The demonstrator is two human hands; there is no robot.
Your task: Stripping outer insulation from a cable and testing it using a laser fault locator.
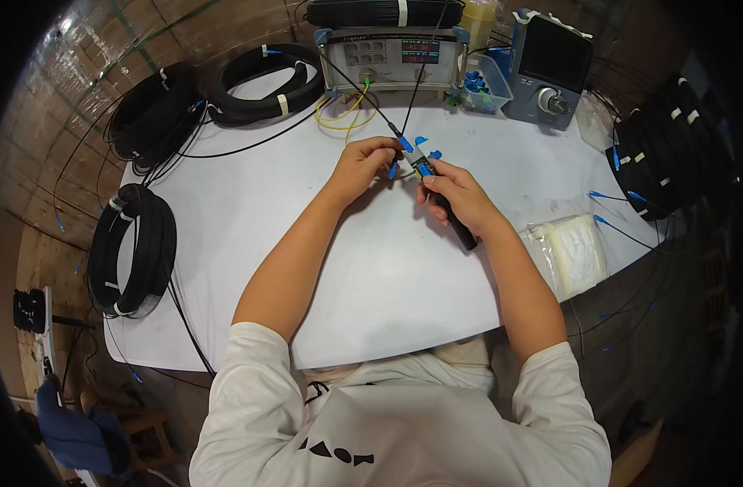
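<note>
Above the middle of a white table (388,276), my left hand (363,166) pinches a blue cable connector (405,144) on a thin black cable. Beside it, my right hand (457,197) grips a black pen-shaped tool (462,231) whose tip, with blue parts (423,169), meets the connector. The two hands nearly touch. A loose blue cap (421,140) lies on the table just beyond them.
A grey test instrument (388,58) with a lit display stands at the back, a handheld meter (550,69) and a bin of blue parts (479,88) to its right. Black cable coils lie at the left (132,252), back left (266,81) and right (664,154). A clear bag of white wipes (570,253) sits right.
</note>
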